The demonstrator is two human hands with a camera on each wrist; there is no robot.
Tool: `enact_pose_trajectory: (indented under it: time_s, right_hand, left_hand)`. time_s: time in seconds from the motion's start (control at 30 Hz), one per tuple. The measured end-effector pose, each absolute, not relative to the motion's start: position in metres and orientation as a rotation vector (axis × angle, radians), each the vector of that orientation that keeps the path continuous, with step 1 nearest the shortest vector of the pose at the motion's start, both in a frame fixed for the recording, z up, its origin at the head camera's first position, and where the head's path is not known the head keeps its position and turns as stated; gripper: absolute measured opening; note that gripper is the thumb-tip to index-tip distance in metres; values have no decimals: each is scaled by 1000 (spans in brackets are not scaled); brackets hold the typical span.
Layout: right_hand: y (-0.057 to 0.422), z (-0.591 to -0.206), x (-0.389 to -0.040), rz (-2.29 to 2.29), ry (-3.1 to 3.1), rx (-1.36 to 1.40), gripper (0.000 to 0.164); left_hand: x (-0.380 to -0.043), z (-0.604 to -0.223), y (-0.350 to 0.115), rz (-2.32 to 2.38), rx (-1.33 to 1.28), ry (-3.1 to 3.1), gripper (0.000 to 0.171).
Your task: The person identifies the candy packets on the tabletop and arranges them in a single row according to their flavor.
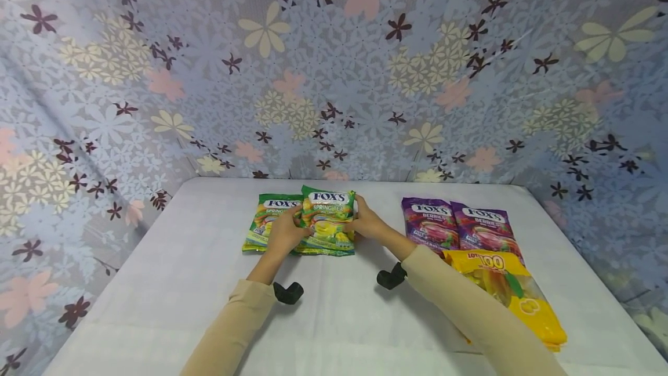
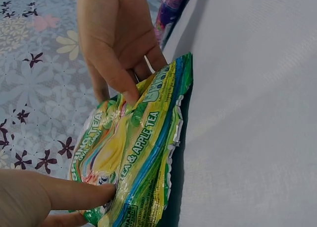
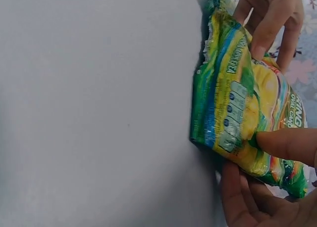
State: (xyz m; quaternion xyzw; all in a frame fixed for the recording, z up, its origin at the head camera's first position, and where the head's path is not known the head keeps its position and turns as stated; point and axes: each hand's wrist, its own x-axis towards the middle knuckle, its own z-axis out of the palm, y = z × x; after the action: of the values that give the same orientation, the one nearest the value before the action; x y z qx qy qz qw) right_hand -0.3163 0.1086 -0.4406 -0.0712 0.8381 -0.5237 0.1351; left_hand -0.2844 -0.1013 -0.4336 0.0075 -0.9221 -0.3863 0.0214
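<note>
A green Fox's Spring Tea candy bag [image 1: 327,222] is held between both hands at the back of the table, left of centre. The left hand [image 1: 284,231] grips its left side, thumb on the front, as the left wrist view shows with the bag [image 2: 124,152]. On the opposite side the right hand [image 1: 369,222] grips the edge; in the right wrist view its thumb [image 3: 285,146] presses the front while the fingers curl behind. A second green Spring Tea bag [image 1: 262,222] lies directly to the left, partly covered by the left hand and the held bag.
Two purple Fox's Berries bags [image 1: 430,225] lie side by side on the right. A yellow candy bag [image 1: 537,306] lies in front of them, partly hidden by the right sleeve [image 1: 469,306]. The white-covered table [image 1: 334,329] meets a flowered cloth backdrop [image 1: 334,74].
</note>
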Motion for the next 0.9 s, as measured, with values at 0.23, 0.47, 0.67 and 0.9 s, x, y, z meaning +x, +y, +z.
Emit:
enact_pose_trajectory:
  time_s: [0.23,0.47,0.67,0.9]
  right_hand:
    - [106,-443,-319,-1488,2457,-145,94]
    - [106,-441,-321,-1461,2411,-111,93]
    - [109,-440,-325,-1457,2351,-103,93]
    - [109,-440,-327,-1435,2345,-84,90]
  left_hand:
    - [-283,-434,-97,-1033,-5,-2873,64]
    - [-284,-436,-95,-982,37,-2897,62]
    - [-285,-434,-92,-941,57,-2930,60]
    - [-284,-431,-91,-876,72,-2972,59]
